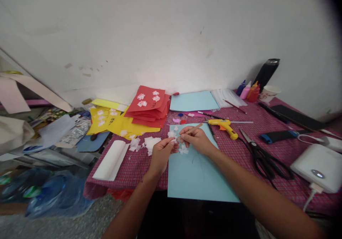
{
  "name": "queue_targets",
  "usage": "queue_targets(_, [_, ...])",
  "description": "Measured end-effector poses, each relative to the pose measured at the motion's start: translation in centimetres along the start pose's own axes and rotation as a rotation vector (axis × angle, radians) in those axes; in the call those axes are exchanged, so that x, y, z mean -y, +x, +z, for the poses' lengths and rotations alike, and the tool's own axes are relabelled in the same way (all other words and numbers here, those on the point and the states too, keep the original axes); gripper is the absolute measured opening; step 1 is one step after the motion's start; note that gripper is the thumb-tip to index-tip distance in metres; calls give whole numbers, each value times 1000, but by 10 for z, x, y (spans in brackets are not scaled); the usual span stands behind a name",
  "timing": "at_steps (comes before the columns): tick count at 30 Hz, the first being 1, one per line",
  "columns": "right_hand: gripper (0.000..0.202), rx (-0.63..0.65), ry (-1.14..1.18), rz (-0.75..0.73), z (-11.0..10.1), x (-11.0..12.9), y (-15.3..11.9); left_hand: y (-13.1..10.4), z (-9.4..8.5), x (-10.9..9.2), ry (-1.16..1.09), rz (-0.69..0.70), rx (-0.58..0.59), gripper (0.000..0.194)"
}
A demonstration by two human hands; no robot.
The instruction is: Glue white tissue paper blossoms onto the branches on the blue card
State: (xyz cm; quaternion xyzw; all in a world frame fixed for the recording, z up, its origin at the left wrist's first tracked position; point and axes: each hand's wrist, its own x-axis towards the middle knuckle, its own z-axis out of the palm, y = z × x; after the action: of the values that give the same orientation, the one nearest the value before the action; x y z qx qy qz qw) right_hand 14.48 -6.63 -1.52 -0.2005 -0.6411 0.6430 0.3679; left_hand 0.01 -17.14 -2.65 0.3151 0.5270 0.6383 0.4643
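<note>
My right hand (194, 139) grips a thin wooden stick (196, 128), whose lower end reaches the fingertips of my left hand (163, 153). A small bit of white tissue is pinched between my left thumb and fingers. Both hands are over the upper part of a light blue sheet (197, 182), nearly touching each other. White paper petals (183, 149) lie on the sheet just below my right hand, and more show above my left fingers. Faint curved pencil lines run down the sheet. Torn white tissue pieces (151, 144) lie left of my left hand.
Behind are red cards (149, 105), yellow sheets (120, 121) and more blue paper (194, 101). On the right are a yellow glue gun (226, 126), black scissors (263, 157), paint bottles (253, 91) and a white device (319, 167). A folded white paper (112, 160) lies near the left edge.
</note>
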Motion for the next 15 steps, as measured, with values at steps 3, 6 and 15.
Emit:
queue_targets(3, [21,11,-10,0,0,1,0,0,-1,3,31,15,46,36])
queue_targets(6, [22,4,-50,-15,1,2,1,-1,-1,2,63,27,73,37])
queue_targets(15, [23,30,46,-47,-2,1,-2,-4,0,-1,78,6,104,35])
